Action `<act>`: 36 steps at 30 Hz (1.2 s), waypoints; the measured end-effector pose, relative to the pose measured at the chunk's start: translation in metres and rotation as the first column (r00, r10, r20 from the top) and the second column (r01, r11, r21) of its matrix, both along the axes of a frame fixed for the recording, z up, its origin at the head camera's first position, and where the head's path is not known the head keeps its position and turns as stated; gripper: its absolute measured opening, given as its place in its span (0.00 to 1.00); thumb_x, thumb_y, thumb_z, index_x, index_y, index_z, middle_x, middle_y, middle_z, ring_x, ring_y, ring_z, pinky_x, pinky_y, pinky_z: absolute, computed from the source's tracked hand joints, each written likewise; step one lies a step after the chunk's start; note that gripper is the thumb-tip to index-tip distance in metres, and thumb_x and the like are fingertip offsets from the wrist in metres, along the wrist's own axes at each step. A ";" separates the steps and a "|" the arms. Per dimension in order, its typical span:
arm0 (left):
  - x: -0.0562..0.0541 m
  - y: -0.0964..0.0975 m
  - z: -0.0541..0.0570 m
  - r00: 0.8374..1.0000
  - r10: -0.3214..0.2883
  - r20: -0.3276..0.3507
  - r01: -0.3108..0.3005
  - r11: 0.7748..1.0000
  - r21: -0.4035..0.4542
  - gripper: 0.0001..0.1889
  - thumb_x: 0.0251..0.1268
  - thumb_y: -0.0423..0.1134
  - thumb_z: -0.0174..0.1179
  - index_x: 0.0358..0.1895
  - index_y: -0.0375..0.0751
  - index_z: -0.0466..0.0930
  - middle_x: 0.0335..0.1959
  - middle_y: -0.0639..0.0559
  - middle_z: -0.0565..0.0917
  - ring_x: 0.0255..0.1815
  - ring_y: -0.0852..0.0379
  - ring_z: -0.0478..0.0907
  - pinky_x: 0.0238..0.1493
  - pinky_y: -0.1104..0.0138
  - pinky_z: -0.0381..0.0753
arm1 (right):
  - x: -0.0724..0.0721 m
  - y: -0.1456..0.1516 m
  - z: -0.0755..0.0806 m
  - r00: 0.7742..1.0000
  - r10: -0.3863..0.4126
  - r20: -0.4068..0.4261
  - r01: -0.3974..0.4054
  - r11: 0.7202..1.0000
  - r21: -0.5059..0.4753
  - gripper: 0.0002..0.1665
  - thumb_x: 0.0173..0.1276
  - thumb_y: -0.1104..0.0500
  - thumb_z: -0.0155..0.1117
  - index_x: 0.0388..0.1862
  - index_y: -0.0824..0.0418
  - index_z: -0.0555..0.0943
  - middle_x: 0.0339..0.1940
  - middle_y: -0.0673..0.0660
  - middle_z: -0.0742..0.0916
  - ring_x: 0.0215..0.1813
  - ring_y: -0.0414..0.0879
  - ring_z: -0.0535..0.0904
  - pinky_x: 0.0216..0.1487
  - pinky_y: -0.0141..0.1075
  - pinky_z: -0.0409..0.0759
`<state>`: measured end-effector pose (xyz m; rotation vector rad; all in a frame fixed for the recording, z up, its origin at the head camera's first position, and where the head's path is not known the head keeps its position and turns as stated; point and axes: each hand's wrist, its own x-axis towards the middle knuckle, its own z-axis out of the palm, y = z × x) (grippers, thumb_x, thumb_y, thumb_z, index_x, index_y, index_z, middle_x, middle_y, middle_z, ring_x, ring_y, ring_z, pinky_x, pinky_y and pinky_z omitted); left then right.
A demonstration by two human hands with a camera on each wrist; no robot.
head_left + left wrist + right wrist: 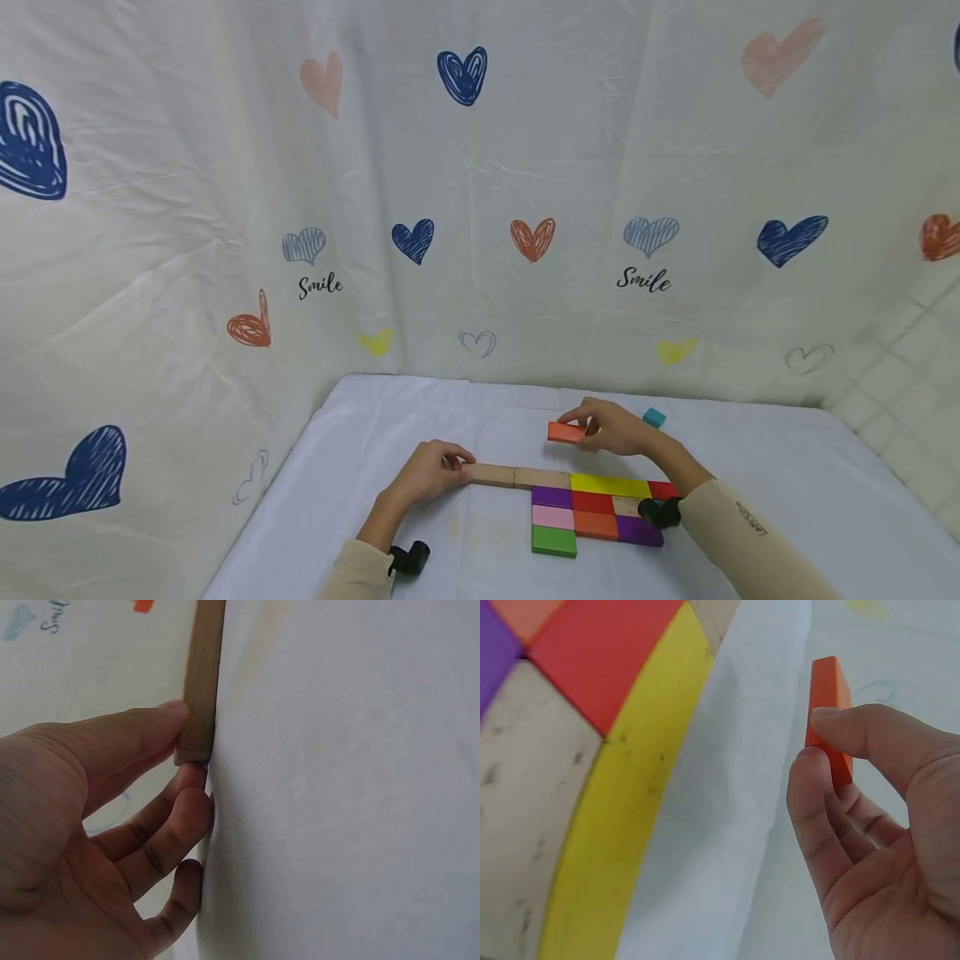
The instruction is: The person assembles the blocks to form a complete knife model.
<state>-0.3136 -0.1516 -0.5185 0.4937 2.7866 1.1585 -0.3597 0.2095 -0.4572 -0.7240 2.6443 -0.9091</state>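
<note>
My left hand (429,472) pinches the left end of a natural wooden block (491,475) lying on the table; in the left wrist view the thumb presses one side of the block (201,682). Above the table, behind the laid-out blocks, my right hand (617,428) holds an orange block (562,432) between thumb and fingers. The right wrist view shows that orange block (825,697) gripped near its lower part. A second wooden block (542,478) continues the row, followed by a yellow block (609,486) and a red one (660,490) partly covered by the right arm.
In front of the row, purple (551,497), pink (552,517) and green (553,542) blocks form a column, beside red, orange and purple ones. A teal block (654,417) lies behind the right wrist. White cloth with printed hearts (532,240) hangs at the back.
</note>
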 end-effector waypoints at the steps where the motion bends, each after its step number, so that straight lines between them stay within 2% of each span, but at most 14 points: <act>1: 0.000 0.000 0.000 1.000 -0.002 -0.004 0.002 1.000 -0.001 0.09 0.61 0.39 0.73 0.44 0.51 0.90 0.30 0.59 0.81 0.29 0.62 0.73 0.30 0.70 0.73 | 0.005 0.003 0.002 1.000 0.005 -0.001 -0.005 1.000 -0.004 0.25 0.67 0.61 0.72 0.63 0.49 0.84 0.44 0.52 0.81 0.45 0.45 0.79 0.41 0.34 0.81; 12: 0.000 -0.002 0.000 1.000 -0.002 -0.010 0.002 1.000 0.007 0.09 0.60 0.38 0.73 0.44 0.49 0.90 0.30 0.58 0.81 0.29 0.61 0.73 0.30 0.70 0.72 | 0.059 0.036 0.000 0.996 0.081 0.030 -0.078 0.993 -0.090 0.23 0.69 0.57 0.71 0.63 0.49 0.83 0.44 0.52 0.79 0.45 0.42 0.80 0.45 0.30 0.81; 21: -0.001 -0.002 0.000 1.000 -0.012 -0.015 0.012 1.000 0.006 0.09 0.60 0.38 0.73 0.44 0.50 0.90 0.29 0.59 0.81 0.28 0.62 0.73 0.29 0.71 0.72 | 0.093 0.050 -0.004 0.997 0.061 0.049 -0.055 0.990 -0.129 0.21 0.67 0.55 0.73 0.59 0.48 0.84 0.42 0.52 0.79 0.41 0.39 0.78 0.42 0.31 0.81; 28: -0.001 -0.001 0.000 1.000 -0.008 -0.008 0.008 1.000 0.003 0.09 0.61 0.39 0.73 0.44 0.50 0.90 0.29 0.58 0.81 0.28 0.62 0.73 0.29 0.70 0.72 | 0.113 0.054 -0.018 0.996 0.036 0.085 -0.023 0.989 -0.143 0.22 0.64 0.56 0.74 0.57 0.44 0.85 0.42 0.52 0.78 0.43 0.41 0.76 0.41 0.30 0.80; 31: -0.001 0.000 0.000 1.000 -0.007 -0.003 0.007 1.000 0.004 0.09 0.61 0.39 0.73 0.44 0.50 0.90 0.30 0.58 0.81 0.29 0.61 0.73 0.30 0.70 0.72 | 0.117 0.054 -0.024 0.996 0.018 0.090 -0.005 0.990 -0.141 0.22 0.63 0.55 0.76 0.56 0.42 0.85 0.42 0.51 0.79 0.42 0.41 0.75 0.39 0.29 0.79; 36: 0.000 0.001 0.000 1.000 -0.006 0.003 0.006 1.000 0.006 0.09 0.61 0.39 0.73 0.44 0.51 0.90 0.30 0.58 0.82 0.29 0.61 0.73 0.30 0.70 0.72 | 0.122 0.053 -0.031 0.995 0.022 0.102 -0.003 0.984 -0.180 0.21 0.63 0.56 0.76 0.55 0.45 0.85 0.41 0.51 0.80 0.38 0.43 0.77 0.37 0.29 0.79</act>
